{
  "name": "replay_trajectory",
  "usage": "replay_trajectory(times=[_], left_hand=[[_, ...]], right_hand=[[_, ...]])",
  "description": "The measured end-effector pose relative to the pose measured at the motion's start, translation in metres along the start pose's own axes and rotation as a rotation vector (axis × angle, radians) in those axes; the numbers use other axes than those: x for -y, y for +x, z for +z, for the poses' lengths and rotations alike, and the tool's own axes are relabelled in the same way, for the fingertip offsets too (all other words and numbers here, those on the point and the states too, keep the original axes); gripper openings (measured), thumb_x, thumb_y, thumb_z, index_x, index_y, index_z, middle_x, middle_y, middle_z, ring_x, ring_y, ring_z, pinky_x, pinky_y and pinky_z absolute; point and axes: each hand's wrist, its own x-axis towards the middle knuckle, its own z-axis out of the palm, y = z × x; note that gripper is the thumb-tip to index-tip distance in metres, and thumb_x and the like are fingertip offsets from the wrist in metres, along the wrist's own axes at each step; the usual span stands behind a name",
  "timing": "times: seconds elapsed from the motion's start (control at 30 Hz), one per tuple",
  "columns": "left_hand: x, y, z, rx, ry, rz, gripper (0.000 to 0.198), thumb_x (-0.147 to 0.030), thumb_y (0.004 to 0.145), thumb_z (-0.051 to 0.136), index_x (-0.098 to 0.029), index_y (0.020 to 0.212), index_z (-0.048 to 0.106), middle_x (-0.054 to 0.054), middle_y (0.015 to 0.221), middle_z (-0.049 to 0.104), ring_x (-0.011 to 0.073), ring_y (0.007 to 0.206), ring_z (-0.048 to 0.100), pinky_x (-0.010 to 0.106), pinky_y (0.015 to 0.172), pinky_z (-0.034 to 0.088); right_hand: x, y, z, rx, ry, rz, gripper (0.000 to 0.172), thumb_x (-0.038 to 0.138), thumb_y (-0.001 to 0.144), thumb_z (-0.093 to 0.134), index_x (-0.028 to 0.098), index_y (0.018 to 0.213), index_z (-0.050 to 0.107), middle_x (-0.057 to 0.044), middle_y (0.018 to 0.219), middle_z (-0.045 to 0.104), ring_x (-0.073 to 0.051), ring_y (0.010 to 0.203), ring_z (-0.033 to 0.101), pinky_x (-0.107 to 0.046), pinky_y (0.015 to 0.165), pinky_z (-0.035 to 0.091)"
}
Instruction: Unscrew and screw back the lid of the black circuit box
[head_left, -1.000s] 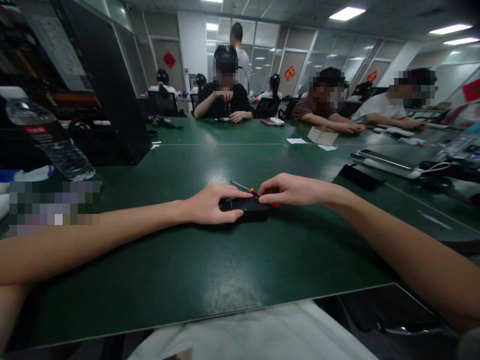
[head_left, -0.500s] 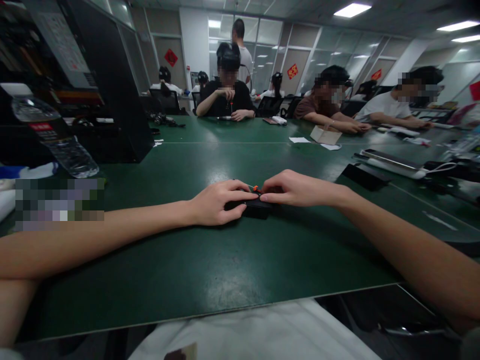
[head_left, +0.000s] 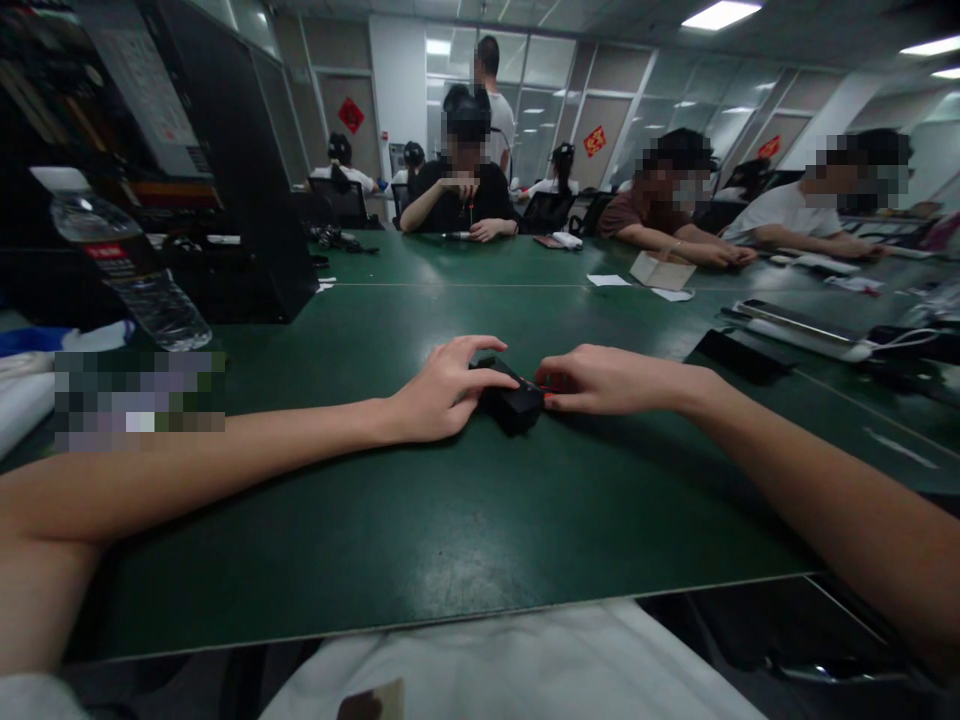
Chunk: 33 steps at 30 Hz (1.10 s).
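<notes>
A small black box-like object [head_left: 513, 408] lies tilted at an angle on the green table [head_left: 420, 540]. My left hand [head_left: 450, 388] holds it from the left, one digit across its top and another reaching behind it. At its right end, my right hand [head_left: 589, 380] pinches a small orange-handled screwdriver [head_left: 550, 391], mostly hidden by the fingers. The tool lies close to the box; whether its tip touches is not clear.
On the left stand a water bottle [head_left: 135, 265] and a black computer case [head_left: 240, 180]. A dark flat item [head_left: 739, 357] and a phone-like device [head_left: 799, 328] lie to the right. A co-worker [head_left: 465, 190] sits across, with others further right.
The black box has turned, its near end now pointing right and towards me. The orange tool has shifted from above the box to its right end, in my right hand.
</notes>
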Motion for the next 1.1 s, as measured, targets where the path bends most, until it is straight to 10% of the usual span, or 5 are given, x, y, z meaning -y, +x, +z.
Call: replay_trajectory(times=[0.17, 0.33, 0.6, 1.1], left_hand=[[-0.004, 0.0, -0.002, 0.012, 0.006, 0.071, 0.03, -0.024, 0.094, 0.057, -0.023, 0.121, 0.07, 0.014, 0.136, 0.06, 0.0304, 0.131, 0.052, 0.051, 0.112, 0.035], [-0.006, 0.001, -0.003, 0.104, -0.025, 0.099, 0.038, -0.035, 0.094, 0.063, -0.023, 0.131, 0.065, 0.013, 0.134, 0.064, 0.0305, 0.127, 0.056, 0.048, 0.109, 0.033], [-0.001, 0.002, -0.001, 0.1, -0.067, 0.09, 0.036, -0.036, 0.095, 0.063, -0.024, 0.129, 0.065, 0.013, 0.133, 0.063, 0.0301, 0.127, 0.056, 0.045, 0.109, 0.038], [-0.002, 0.002, -0.001, 0.051, -0.068, 0.11, 0.031, -0.029, 0.091, 0.063, -0.022, 0.121, 0.069, 0.012, 0.128, 0.065, 0.0285, 0.123, 0.06, 0.045, 0.106, 0.043]], right_hand=[[0.007, 0.002, -0.002, -0.108, -0.052, -0.045, 0.034, 0.042, 0.093, 0.052, 0.016, 0.107, 0.069, -0.008, 0.088, 0.07, -0.016, 0.071, 0.06, -0.026, 0.061, 0.037], [0.012, -0.001, -0.01, -0.515, 0.103, -0.079, 0.033, 0.044, 0.089, 0.059, 0.015, 0.099, 0.07, -0.01, 0.096, 0.07, -0.021, 0.084, 0.062, -0.031, 0.075, 0.045], [0.022, -0.011, -0.016, -1.075, 0.486, -0.021, 0.042, 0.059, 0.093, 0.057, 0.02, 0.078, 0.058, -0.001, 0.068, 0.058, -0.014, 0.057, 0.054, -0.029, 0.056, 0.045], [0.022, -0.004, -0.01, -1.229, 0.673, -0.162, 0.038, 0.056, 0.09, 0.066, 0.02, 0.078, 0.059, 0.002, 0.067, 0.056, -0.009, 0.045, 0.055, -0.022, 0.038, 0.044]])
